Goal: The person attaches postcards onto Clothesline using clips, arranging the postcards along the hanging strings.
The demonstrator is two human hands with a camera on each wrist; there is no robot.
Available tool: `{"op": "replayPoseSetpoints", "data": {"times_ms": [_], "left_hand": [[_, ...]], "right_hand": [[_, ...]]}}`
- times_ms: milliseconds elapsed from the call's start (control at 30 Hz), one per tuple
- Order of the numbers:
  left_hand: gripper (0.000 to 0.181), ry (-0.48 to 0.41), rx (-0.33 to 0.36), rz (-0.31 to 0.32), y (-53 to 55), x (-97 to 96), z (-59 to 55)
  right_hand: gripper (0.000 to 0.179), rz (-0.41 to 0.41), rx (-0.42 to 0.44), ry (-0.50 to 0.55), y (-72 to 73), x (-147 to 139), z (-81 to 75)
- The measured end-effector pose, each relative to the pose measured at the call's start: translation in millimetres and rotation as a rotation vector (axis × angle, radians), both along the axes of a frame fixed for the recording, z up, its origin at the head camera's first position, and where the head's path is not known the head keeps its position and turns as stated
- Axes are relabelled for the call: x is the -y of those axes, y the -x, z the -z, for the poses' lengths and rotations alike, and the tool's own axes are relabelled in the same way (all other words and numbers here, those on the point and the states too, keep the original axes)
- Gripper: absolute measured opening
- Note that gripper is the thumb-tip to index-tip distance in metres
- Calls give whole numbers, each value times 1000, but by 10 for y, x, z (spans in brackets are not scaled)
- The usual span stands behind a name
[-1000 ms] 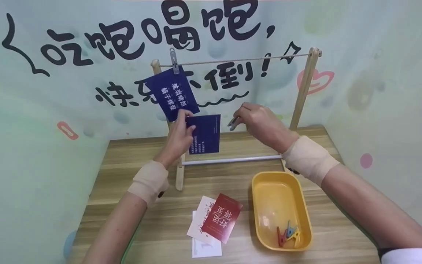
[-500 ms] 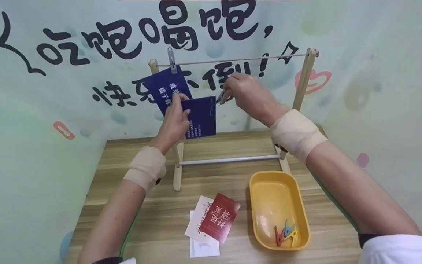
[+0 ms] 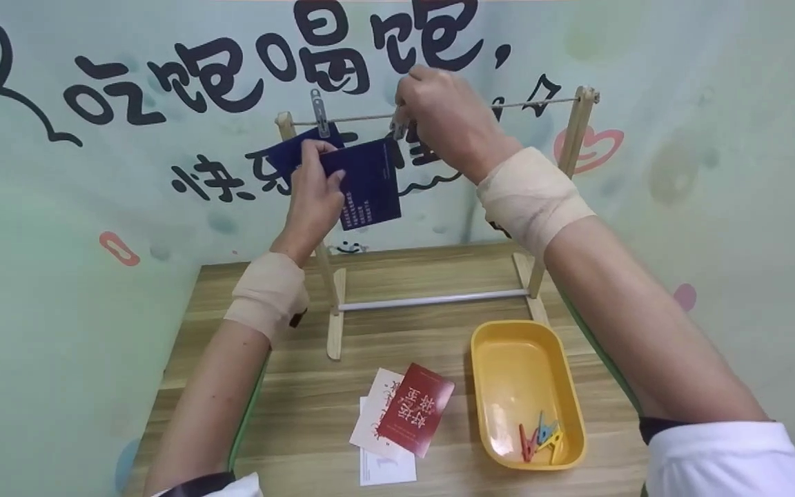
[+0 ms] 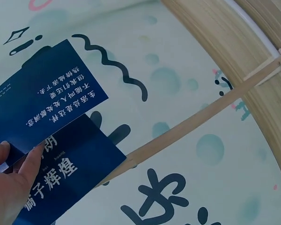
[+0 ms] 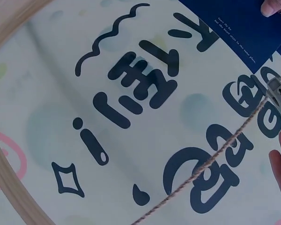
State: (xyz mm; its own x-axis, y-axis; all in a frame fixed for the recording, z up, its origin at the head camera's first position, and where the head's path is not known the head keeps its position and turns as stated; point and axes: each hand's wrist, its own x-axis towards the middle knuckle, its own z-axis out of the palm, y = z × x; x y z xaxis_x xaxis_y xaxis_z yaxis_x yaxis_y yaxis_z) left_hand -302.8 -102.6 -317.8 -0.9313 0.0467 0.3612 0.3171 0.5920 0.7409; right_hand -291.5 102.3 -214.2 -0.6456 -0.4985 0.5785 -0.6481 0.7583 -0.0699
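My left hand [image 3: 316, 197] pinches a dark blue card [image 3: 370, 183] by its left edge, thumb in front; white print runs along its lower part. Behind it, a second blue card [image 4: 79, 164] hangs from the string [image 3: 370, 117] by a grey clothespin [image 3: 319, 114]. My right hand [image 3: 449, 117] grips another grey clothespin [image 3: 399, 128] at the string, close to the held card's upper right corner. In the right wrist view this clothespin [image 5: 280, 96] sits at the string, apart from the card's corner [image 5: 253, 61].
A wooden frame [image 3: 570, 145] carries the string, with a white bar [image 3: 432, 301] low down. On the table lie a red card [image 3: 417, 411] and white cards [image 3: 387, 469]. A yellow tray [image 3: 518, 331] holds red, blue and yellow clothespins [image 3: 542, 438].
Both hands have risen toward the string, the left with its blue card, the right with its clothespin. The right hand has also moved left, and the held card now covers more of the hanging one.
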Motion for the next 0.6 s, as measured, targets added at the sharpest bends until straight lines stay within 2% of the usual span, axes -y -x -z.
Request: {"op": "replayPoseSetpoints", "data": {"times_ms": [267,600], "left_hand": [[33,-113,-31,-59,41,-9,-48],[33,-217,-68,-63,41,-15,-40]], "right_hand": [[18,84,3,17,33,84,-120],[16,106,31,-25,94,181,-103]]}}
